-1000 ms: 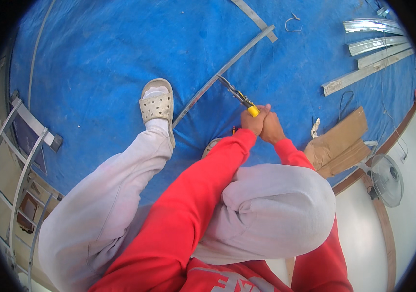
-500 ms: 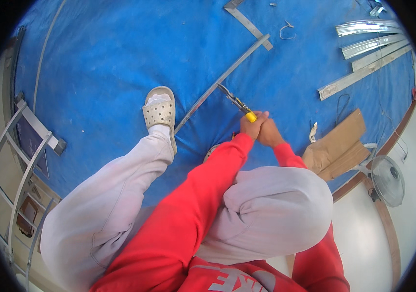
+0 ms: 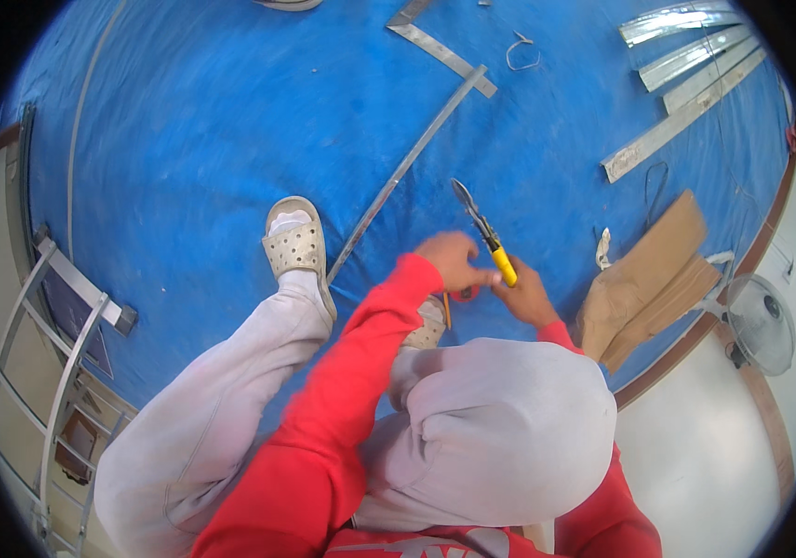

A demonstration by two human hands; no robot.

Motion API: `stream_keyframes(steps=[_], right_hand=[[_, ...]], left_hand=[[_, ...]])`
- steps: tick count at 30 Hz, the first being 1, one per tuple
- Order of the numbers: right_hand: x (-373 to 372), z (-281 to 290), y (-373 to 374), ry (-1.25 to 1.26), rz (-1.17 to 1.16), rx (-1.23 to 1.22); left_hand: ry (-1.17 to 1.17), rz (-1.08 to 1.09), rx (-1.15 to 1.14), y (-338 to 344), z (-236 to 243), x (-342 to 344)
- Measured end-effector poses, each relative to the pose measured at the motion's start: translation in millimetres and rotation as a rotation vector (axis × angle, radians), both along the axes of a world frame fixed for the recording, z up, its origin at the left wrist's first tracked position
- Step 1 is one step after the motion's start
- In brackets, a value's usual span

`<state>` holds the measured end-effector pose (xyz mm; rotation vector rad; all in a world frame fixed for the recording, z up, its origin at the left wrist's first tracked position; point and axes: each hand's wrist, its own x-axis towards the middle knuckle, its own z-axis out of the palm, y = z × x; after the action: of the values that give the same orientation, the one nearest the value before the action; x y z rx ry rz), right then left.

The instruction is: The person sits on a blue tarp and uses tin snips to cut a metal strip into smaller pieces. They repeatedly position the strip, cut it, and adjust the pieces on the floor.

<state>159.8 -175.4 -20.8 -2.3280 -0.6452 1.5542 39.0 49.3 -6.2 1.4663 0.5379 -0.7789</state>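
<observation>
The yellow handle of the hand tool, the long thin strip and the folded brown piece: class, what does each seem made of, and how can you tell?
Yellow handle: probably plastic or rubber, going by its even, bright colour.
Long thin strip: likely metal, dull grey, straight-edged, with marks along it.
Folded brown piece: looks like cardboard, matte, with visible creases.

We count one left hand (image 3: 452,262) plus one right hand (image 3: 526,296), two in all; one pair of yellow-handled snips (image 3: 489,240); two red sleeves (image 3: 347,400); two perforated sandals (image 3: 293,249). Around them we log one blue sheet (image 3: 202,167), one ladder (image 3: 68,370), one fan (image 3: 759,325) and, upper right, four metal channels (image 3: 686,116).
</observation>
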Motion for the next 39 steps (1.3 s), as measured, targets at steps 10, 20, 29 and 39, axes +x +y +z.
stream_keyframes(steps=[10,20,29,39], right_hand=[[-23,-32,2,-0.513,0.043,0.025],[-43,-38,4,-0.558,-0.026,0.045],[-22,-18,10,-0.49,0.039,0.044],[7,-18,11,0.097,-0.076,-0.098]], left_hand=[[-0.993,-0.143,0.441,52,223,37],[-0.919,-0.394,0.456,66,246,6],[-0.93,-0.493,0.427,86,306,8],[0.358,0.328,0.225,71,-11,-67]])
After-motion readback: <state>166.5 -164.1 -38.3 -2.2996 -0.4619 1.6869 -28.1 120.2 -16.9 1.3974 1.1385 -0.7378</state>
